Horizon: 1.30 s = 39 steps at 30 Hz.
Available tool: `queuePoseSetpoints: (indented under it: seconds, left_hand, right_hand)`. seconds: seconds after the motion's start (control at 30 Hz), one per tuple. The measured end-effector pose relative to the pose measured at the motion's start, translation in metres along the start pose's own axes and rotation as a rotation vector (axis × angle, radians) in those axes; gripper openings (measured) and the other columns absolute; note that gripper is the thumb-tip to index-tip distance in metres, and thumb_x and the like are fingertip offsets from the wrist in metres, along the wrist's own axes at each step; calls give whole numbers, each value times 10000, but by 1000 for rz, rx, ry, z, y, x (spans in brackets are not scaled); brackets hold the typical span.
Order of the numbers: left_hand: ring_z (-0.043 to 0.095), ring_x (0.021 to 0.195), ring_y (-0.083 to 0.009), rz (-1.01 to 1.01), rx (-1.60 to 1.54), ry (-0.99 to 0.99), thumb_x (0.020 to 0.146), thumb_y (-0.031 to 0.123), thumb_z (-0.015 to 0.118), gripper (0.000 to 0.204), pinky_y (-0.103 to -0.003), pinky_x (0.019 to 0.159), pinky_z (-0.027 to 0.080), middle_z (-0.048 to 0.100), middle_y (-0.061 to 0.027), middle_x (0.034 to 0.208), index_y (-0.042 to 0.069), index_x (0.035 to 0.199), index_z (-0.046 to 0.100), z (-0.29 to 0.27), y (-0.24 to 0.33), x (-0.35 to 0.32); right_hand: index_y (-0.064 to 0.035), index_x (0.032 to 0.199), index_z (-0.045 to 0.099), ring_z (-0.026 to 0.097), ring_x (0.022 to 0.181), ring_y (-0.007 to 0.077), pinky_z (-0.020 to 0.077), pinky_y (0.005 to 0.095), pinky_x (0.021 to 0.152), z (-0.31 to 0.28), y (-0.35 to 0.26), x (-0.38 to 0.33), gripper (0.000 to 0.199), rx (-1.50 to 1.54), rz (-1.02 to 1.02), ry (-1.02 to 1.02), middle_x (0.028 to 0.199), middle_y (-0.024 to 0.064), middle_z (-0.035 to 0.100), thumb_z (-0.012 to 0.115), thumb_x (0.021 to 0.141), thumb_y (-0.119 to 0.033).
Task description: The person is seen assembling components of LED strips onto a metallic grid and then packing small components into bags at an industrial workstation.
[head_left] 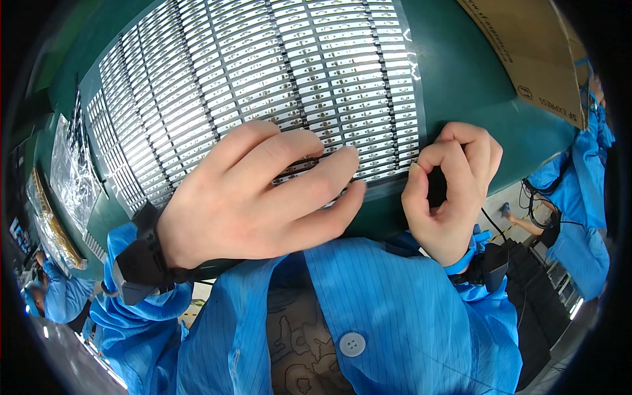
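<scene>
A broad panel of white circuit-board strips (247, 72) lies on the green table. Small dark parts are set in rows along the strips, and dark lines cross them. My left hand (243, 197) rests over the panel's near edge, fingers stretched out and a little apart, palm down. At the panel's near right corner, my right hand (457, 184) has thumb and forefinger pressed together in a pinch. Whatever its fingertips hold, if anything, is too small to make out. A clear border (413, 59) shows along the panel's right side.
A cardboard box (533, 52) stands at the far right on the green table (454, 72). Clear plastic bags (72, 174) and a yellowish strip bundle (56, 224) lie at the left. People in blue work clothes (579, 217) are beyond the table on both sides.
</scene>
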<state>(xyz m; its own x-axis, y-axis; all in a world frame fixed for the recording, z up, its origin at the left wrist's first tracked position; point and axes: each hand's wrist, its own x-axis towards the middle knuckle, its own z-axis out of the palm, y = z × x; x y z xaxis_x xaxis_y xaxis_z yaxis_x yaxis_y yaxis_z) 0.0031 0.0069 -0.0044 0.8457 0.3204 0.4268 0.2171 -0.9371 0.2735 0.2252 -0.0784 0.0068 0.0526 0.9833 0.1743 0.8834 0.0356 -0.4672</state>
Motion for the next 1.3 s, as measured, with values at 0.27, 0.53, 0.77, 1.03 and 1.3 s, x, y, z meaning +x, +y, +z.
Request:
queuePoseSetpoints:
  seconds: [0.27,0.53,0.77,1.03,1.3]
  left_hand:
    - [585,904,-175,-6,59,-91,686,165,669,376,-326,767,484,627,-14,1126,214,1052,742,-8,4,1]
    - [587,1007,-185,-69,109,-171,737,160,620,384,-342,828,494,612,-29,1169,205,1107,714,-14,16,2]
    - [593,1048,-237,-210,58,-200,749,136,616,420,-381,889,484,620,-83,1198,175,1161,686,-45,21,8]
    - [638,895,-282,-658,-37,-130,683,-39,730,233,-370,828,465,668,-108,924,40,893,666,-86,6,-14]
    - [598,784,-236,-560,-92,-349,663,7,722,205,-360,693,428,587,-36,823,90,816,613,-73,15,-22]
  right_hand:
    - [-101,786,576,459,963,313,358,397,843,-11,1,7,204,-128,-102,-53,987,90,520,682,627,-28]
    - [-46,845,489,440,950,328,354,395,858,-16,13,5,251,-53,-57,-67,1006,156,498,667,675,-1]
    - [-52,975,495,418,970,309,330,385,884,-3,2,2,317,-24,4,0,1067,152,486,719,751,-78]
    - [-28,1080,480,430,1023,310,321,390,952,6,15,-8,311,87,4,120,1135,176,484,619,805,12]
    - [-26,1122,460,436,1071,252,309,365,1018,4,10,-10,323,307,79,215,1173,139,422,578,831,46]
